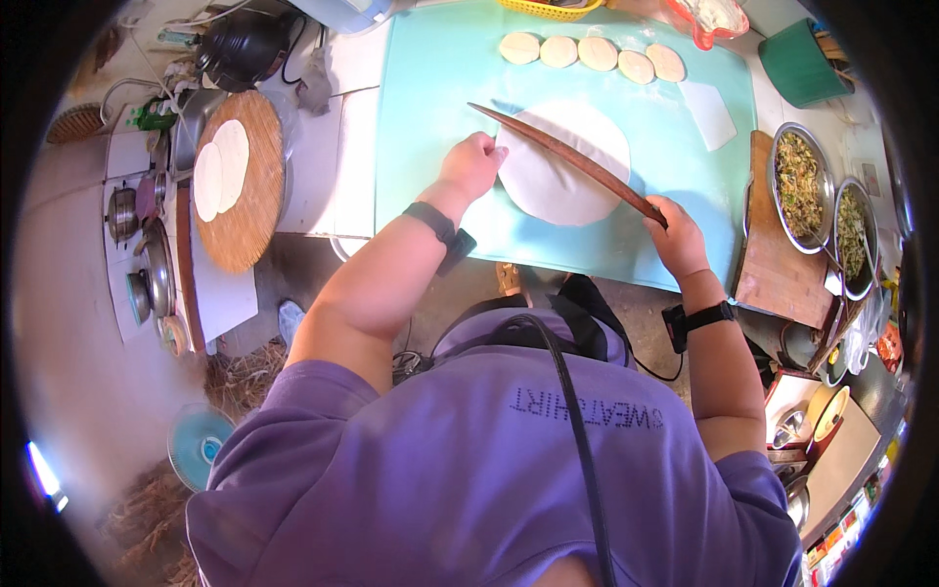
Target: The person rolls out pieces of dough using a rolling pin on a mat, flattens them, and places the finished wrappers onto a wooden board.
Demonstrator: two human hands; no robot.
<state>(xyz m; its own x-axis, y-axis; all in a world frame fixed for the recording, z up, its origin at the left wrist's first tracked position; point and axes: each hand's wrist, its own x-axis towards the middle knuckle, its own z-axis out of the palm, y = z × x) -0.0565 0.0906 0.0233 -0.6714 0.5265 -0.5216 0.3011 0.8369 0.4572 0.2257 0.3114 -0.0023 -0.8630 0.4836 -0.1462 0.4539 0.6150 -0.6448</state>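
A thin round sheet of dough [565,198] lies on a pale turquoise mat [433,81] before me, with a few soft creases in it. My right hand [673,224] grips the near end of a tapered wooden rolling pin [565,150], which slants across the sheet to its far left. At the left edge of the dough is my left hand [472,165], its fingers curled in and seeming to pinch the rim; the fingertips are partly hidden. Several flattened dough pieces [598,53] form a row behind, beside a white scraper [708,115].
To the left, a round wooden board [253,220] bears two dough sheets [231,165]. Two metal bowls of chopped filling [798,187] stand at the right by a wooden cutting board [781,279]. A yellow basket [554,10] and a red flour container [708,18] sit at the back.
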